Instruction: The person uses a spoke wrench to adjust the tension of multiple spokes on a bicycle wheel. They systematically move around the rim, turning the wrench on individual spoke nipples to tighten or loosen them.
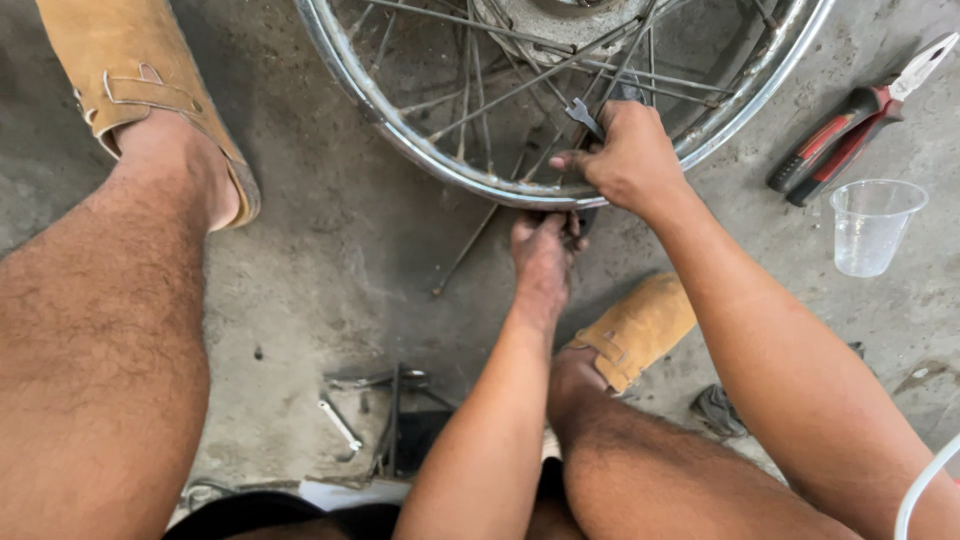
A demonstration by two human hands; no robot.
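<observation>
The small grey metal spoke wrench [583, 117] is pinched in the right hand [628, 158], fingers closed on it above the lower edge of the shiny chromed spoked wheel rim [420, 155], which lies flat on the grey concrete floor [330, 250]. A slip is judged likely: the wrench is held only at its end, so it could be twisted off the nipple and the knuckles driven into the thin steel spokes [520, 85]. The rim could also be shifted, since it is steadied from below by the left hand [543, 250] alone; whether those fingers are clamped on the rim cannot be told. The right wrist is bent down over the rim. The left forearm is stretched forward between the knees, palm turned under the rim's edge.
</observation>
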